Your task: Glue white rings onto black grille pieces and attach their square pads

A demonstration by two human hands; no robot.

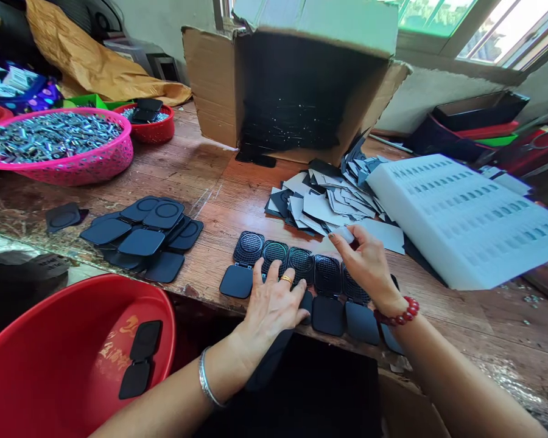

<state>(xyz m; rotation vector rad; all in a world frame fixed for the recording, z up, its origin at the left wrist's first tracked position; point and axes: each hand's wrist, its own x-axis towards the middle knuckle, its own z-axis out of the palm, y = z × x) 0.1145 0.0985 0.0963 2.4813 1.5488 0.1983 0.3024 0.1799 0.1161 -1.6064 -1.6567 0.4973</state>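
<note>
Several black hinged cases (327, 274) lie opened flat in a row along the table's front edge, their ribbed halves at the back and smooth halves in front. My left hand (276, 298), with a ring and a silver bangle, rests on the row with its fingers spread, touching the cases left of the middle. Above the row's right part, my right hand (365, 261), wearing a red bead bracelet, pinches a small whitish piece (342, 234) between thumb and fingers. Behind the row is a heap of grey and black thin sheets (319, 204).
A slotted white foam block (475, 225) stands at right. An open cardboard box (212, 85) is at the back. At left are stacked black cases (141, 241), a pink basket (109, 161) of metal parts, a small red basket (153, 132) and a big red tub (86, 304).
</note>
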